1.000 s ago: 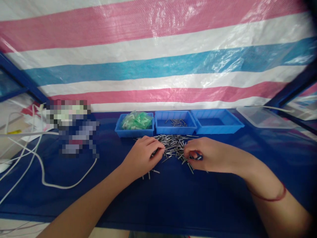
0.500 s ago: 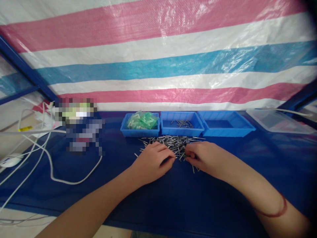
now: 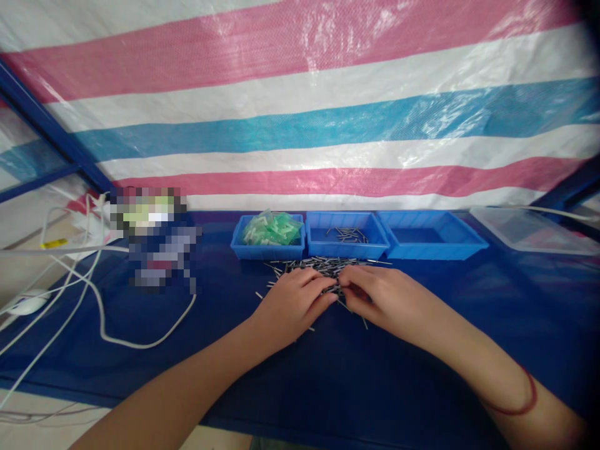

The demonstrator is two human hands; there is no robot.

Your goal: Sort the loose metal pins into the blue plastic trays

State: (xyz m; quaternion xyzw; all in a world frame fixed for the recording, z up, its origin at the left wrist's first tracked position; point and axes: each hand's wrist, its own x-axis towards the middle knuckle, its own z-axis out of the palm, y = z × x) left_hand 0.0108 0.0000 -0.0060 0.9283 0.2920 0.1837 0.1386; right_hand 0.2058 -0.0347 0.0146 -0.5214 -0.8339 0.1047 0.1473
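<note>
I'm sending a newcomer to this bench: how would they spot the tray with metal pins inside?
Find the pink, white and blue striped sheet, then the dark blue table below it. Along its back edge, three light blue trays stand in a row; take the middle tray. Unlike its neighbours, it shows loose metal pins inside, while the left tray holds green plastic.

The glossy dark-blue desk (image 3: 300,387) is occupied by a heap of thin silvery metal pins (image 3: 329,265), three rectangular blue plastic bins (image 3: 345,250) and a white cable (image 3: 135,345).
</note>
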